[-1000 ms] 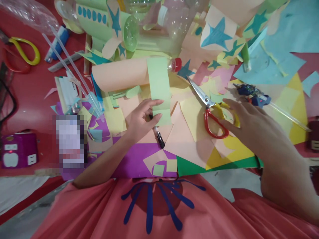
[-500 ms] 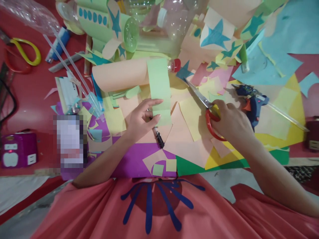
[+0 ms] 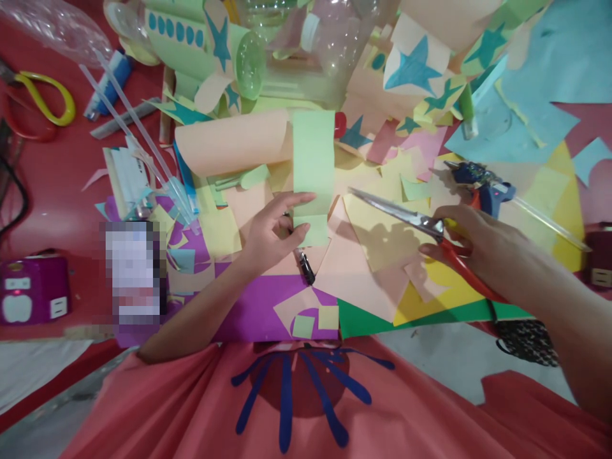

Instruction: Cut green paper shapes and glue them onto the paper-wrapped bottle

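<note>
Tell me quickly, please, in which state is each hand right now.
Left hand: holding a light-green paper strip.
Right hand: closed around scissors with red and yellow handles.

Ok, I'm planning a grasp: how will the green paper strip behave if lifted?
The green paper strip looks thin, so probably light and somewhat floppy; the crease near the left hand may make it bend there first.

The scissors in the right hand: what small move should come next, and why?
I'd probably bring the scissors a little left, to the green paper strip: the right hand already grips them by the handles, they point toward the strip without reaching it, and the left hand holds its lower part.
</note>
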`<state>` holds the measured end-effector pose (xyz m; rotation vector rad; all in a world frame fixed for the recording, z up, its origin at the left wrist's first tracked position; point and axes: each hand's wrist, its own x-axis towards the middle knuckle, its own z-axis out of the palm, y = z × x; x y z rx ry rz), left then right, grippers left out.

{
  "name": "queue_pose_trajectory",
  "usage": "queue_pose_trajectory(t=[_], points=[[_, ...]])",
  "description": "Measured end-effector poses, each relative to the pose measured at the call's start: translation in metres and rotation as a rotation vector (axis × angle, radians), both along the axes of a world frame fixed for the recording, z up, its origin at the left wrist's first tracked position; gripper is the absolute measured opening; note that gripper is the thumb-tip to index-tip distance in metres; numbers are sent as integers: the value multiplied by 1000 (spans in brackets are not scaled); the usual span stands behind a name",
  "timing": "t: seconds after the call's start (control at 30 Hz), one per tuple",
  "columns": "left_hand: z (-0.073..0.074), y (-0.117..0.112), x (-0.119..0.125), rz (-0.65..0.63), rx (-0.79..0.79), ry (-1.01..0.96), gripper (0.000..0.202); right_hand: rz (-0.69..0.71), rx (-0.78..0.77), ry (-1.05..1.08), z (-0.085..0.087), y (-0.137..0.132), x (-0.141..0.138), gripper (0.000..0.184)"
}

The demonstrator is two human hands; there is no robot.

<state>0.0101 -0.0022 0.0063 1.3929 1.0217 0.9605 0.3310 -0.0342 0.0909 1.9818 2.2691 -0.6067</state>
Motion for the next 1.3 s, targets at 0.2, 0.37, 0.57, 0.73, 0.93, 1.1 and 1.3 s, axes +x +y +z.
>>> queue_pose_trajectory(t=[0.2, 0.37, 0.57, 0.73, 0.93, 1.1, 1.3], points=[[-3, 0, -2, -52, 97, 12, 39, 197, -8, -31, -2, -1, -2, 76], [-1, 0, -2, -107, 94, -11, 42, 231, -15, -34, 0, 2, -7, 82], [2, -2, -1, -163, 40, -23, 47, 284, 37, -17, -6, 4, -9, 81], [2, -4, -2, -182, 25, -40, 46, 326, 66, 18, -9, 5, -15, 82], [1, -4, -2, -205, 20, -44, 48, 325, 79, 19, -9, 5, -21, 85], [-2, -4, -2, -222, 18, -54, 47, 326, 58, 31, -10, 6, -22, 85], [0, -4, -3, -217, -1, -11, 48, 317, 32, 43, -10, 9, -24, 88]])
